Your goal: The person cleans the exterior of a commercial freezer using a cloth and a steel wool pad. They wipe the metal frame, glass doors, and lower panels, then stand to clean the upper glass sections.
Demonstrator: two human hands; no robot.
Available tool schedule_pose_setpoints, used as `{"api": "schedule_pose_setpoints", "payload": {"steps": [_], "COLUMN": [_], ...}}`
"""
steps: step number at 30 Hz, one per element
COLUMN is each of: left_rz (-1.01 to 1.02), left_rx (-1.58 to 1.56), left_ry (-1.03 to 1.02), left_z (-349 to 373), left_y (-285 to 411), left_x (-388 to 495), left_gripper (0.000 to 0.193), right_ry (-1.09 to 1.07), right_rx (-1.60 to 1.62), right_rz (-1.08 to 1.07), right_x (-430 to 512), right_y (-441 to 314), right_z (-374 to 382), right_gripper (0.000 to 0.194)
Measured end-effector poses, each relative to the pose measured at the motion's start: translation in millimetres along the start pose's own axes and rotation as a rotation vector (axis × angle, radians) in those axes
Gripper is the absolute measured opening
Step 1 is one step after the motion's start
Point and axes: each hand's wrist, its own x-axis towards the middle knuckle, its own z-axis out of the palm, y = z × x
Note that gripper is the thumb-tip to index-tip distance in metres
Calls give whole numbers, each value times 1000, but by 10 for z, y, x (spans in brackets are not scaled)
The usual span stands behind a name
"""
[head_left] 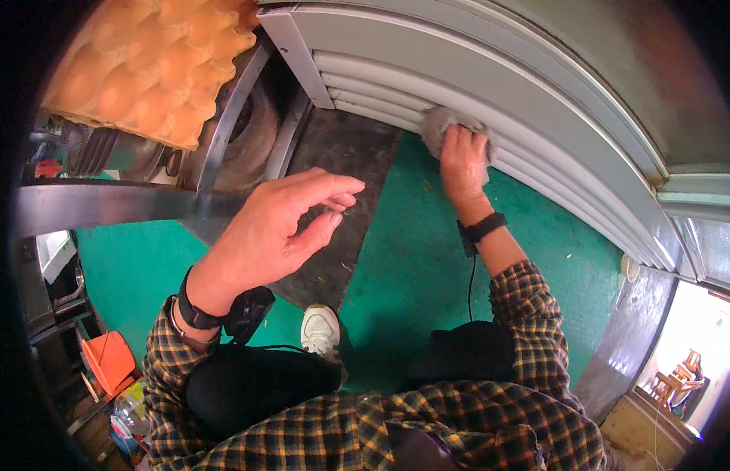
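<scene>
My right hand (464, 162) presses a crumpled grey cloth (438, 126) against the lower ribbed panel (541, 171) of a grey metal cabinet or appliance. Its fingers are spread over the cloth, near the panel's bottom edge above the floor. My left hand (294, 224) hangs in the air to the left with its fingers slightly bent and nothing in it, the thumb apart from the fingers. Both wrists wear black straps. The cloth's far side is partly hidden behind the panel-side fingers.
Egg trays (147, 76) of moulded material sit at upper left above a metal rack frame (123, 206). The green floor (400, 271) has a dark strip. An orange plastic container (109, 359) stands at lower left. A doorway with wooden chairs (677, 380) is at lower right.
</scene>
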Motion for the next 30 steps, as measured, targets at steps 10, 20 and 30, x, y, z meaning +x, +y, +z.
{"api": "schedule_pose_setpoints", "payload": {"steps": [10, 20, 30], "left_rz": [-21, -111, -151], "left_rx": [-2, 74, 159], "left_ry": [-30, 6, -5], "left_z": [-43, -123, -49], "left_y": [67, 15, 2], "left_x": [4, -104, 45], "left_gripper": [38, 38, 38], "right_ry": [-37, 64, 0], "right_rx": [106, 394, 153], "right_rz": [27, -267, -291], "right_x": [159, 560, 516], "right_y": [-245, -765, -500], "right_z": [121, 161, 319], "right_gripper": [25, 23, 22]}}
